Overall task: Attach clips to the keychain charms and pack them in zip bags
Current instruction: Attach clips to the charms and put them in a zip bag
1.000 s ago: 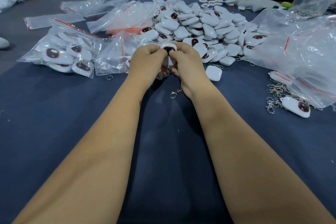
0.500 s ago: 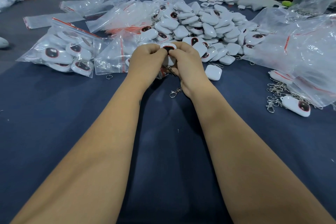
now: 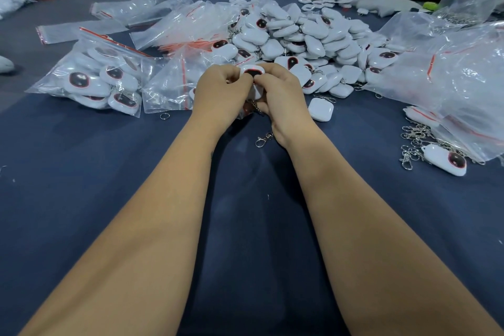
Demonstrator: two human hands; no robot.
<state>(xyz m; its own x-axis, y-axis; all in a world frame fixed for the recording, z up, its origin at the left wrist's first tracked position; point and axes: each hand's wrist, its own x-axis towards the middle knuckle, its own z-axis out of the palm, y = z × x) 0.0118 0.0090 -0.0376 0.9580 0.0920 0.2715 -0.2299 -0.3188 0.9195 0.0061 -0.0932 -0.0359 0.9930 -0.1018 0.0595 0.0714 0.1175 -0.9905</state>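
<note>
Both hands, left hand [image 3: 221, 93] and right hand [image 3: 283, 95], pinch one charm [image 3: 253, 72] just before the charm pile [image 3: 308, 35]; filled zip bags [image 3: 92, 82] lie left of it.

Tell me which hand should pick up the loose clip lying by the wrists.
Right. The clip lies against the right hand near its wrist, while the left hand is farther away. Both grip the charm, so the right must let go first.
</note>
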